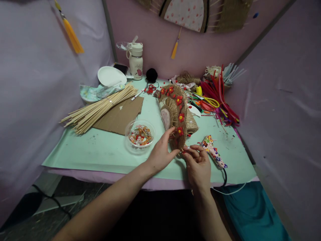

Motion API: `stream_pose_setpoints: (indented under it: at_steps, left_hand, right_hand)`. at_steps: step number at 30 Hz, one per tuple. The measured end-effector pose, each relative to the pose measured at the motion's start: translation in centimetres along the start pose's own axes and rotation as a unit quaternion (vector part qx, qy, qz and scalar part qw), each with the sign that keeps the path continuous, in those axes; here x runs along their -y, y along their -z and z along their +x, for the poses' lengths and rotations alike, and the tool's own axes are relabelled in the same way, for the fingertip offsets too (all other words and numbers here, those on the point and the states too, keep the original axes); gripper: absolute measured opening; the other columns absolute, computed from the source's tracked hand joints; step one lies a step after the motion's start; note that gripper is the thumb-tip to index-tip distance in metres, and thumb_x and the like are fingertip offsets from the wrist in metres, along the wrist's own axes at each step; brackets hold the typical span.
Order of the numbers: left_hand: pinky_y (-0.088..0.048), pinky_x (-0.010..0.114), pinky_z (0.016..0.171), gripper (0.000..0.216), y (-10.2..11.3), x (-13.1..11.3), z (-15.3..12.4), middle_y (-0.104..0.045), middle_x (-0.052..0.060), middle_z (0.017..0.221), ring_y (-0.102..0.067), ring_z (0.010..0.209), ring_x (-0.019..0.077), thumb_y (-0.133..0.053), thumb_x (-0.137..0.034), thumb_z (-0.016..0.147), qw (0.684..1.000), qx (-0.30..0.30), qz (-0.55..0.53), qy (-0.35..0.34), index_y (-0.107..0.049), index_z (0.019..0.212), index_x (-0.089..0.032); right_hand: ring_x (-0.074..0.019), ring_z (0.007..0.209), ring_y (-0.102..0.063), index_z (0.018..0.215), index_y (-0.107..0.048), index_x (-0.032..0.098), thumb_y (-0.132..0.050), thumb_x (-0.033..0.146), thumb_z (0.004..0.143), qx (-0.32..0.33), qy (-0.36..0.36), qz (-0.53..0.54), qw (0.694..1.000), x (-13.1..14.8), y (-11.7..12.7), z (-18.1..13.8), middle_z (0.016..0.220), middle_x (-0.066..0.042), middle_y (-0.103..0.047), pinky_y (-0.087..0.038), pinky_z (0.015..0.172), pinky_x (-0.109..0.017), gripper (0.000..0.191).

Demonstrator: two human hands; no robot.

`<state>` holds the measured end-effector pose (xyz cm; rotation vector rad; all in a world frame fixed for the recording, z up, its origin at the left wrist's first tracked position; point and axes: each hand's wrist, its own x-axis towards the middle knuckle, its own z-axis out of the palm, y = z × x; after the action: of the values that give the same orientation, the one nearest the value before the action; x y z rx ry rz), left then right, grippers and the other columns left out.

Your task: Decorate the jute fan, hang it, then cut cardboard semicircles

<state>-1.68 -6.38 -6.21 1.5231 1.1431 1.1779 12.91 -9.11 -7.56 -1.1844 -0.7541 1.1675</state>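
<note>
Here, the right hand [199, 165] pinched a small red bit [184, 152] at the 6 o'clock end of the brown fibre craft [174, 115], while the left hand [162, 150] gripped that end between thumb and fingers. The craft stood tilted on the green tabletop [107, 154], the floral corded tool [214, 154] at its 4 o'clock, the bead bowl [139, 150] at 8 and the bottle [136, 65] at 11.
</note>
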Motion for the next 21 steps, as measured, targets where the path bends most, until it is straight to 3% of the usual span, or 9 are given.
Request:
stream_pose_setpoints:
  at_steps: [5, 9, 13, 21]
  left_hand:
    - [-0.039, 0.045, 0.109, 0.077, 0.0, 0.0, 0.0, -0.049, 0.015, 0.143, -0.050, 0.129, 0.0276, -0.068, -0.012, 0.073, 1.000, 0.000, 0.003, 0.003, -0.037, 0.143, -0.020]
    - [-0.039, 0.045, 0.109, 0.076, 0.0, 0.0, 0.0, -0.048, 0.015, 0.145, -0.049, 0.130, 0.0270, -0.067, -0.011, 0.074, 1.000, 0.001, 0.010, 0.000, -0.036, 0.142, -0.020]
    - [-0.039, 0.045, 0.109, 0.076, 0.0, 0.0, -0.1, -0.047, 0.014, 0.146, -0.048, 0.131, 0.0271, -0.068, -0.011, 0.074, 1.000, 0.001, 0.021, -0.006, -0.036, 0.142, -0.021]
    - [-0.040, 0.047, 0.107, 0.072, 0.1, -0.2, -0.3, -0.052, 0.013, 0.138, -0.047, 0.130, 0.0276, -0.068, -0.013, 0.075, 0.996, -0.017, 0.076, -0.036, -0.038, 0.140, -0.022]
  right_hand:
    - [-0.0155, 0.086, -0.070, 0.095, -0.056, 0.023, -0.083, 0.020, 0.062, 0.005, 0.019, -0.015, 1.000, 0.0, 0.0, -0.2, 0.088, 0.000, -0.074, -0.055, 0.080, -0.031, 0.043]
    - [-0.0168, 0.090, -0.068, 0.099, -0.055, 0.023, -0.083, 0.020, 0.064, -0.011, 0.108, -0.067, 0.992, -0.4, -0.2, -1.1, 0.095, -0.002, -0.071, -0.056, 0.079, -0.033, 0.045]
    - [-0.0146, 0.082, -0.065, 0.100, -0.055, 0.022, -0.081, 0.021, 0.067, -0.058, 0.197, -0.116, 0.972, -1.1, -0.5, -1.9, 0.093, -0.002, -0.066, -0.056, 0.075, -0.031, 0.042]
    - [-0.0125, 0.080, -0.062, 0.101, -0.055, 0.022, -0.077, 0.019, 0.073, -0.080, 0.240, -0.120, 0.960, -1.1, -1.0, -2.1, 0.089, -0.001, -0.063, -0.053, 0.074, -0.029, 0.036]
